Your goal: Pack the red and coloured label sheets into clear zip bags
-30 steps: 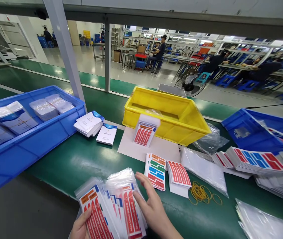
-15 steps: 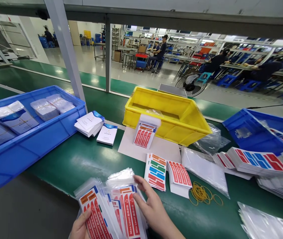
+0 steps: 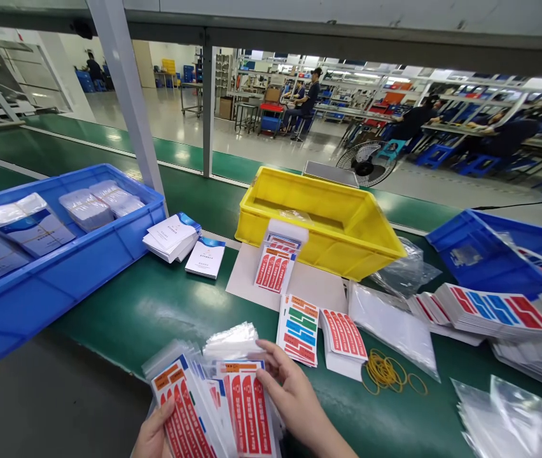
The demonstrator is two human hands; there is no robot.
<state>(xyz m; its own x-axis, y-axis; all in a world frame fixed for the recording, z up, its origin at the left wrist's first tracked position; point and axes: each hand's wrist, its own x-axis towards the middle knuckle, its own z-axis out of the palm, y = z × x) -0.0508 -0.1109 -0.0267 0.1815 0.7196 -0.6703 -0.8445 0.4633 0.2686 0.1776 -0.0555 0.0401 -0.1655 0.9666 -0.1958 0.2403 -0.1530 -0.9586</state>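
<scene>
We see the left hand (image 3: 154, 432) closed around the lower left edge of a fanned bunch of bagged packets (image 3: 249, 410), its thumb laid across the front one. The right hand (image 3: 297, 397) holds the bunch from the other side, thumb on the edge of the front packet and forefinger curled close above it, the gap between them narrow. The packets sit at the near edge of the worktop (image 3: 118, 318), their clear bag tops pointing away from us; red, orange and blue print shows through the plastic.

Just beyond the right hand we find two piles side by side: multicoloured sheets (image 3: 302, 334) and red labels (image 3: 345, 334). Rubber bands (image 3: 385, 372) lie near the red labels, in a loose tangle with one ring at its right. Past these, another packet (image 3: 273, 270) leans upright against the yellow bin (image 3: 328, 251), on a pale board (image 3: 321, 289).

To our left, booklets (image 3: 170, 235) stand in two piles beside a blue bin (image 3: 109, 254) that contains banded bundles (image 3: 42, 226). To our right we have clear bags — one batch (image 3: 392, 331) behind the bands, another (image 3: 514, 423) nearer us — and a stack of printed cards (image 3: 495, 308) before a second blue bin (image 3: 462, 251).
</scene>
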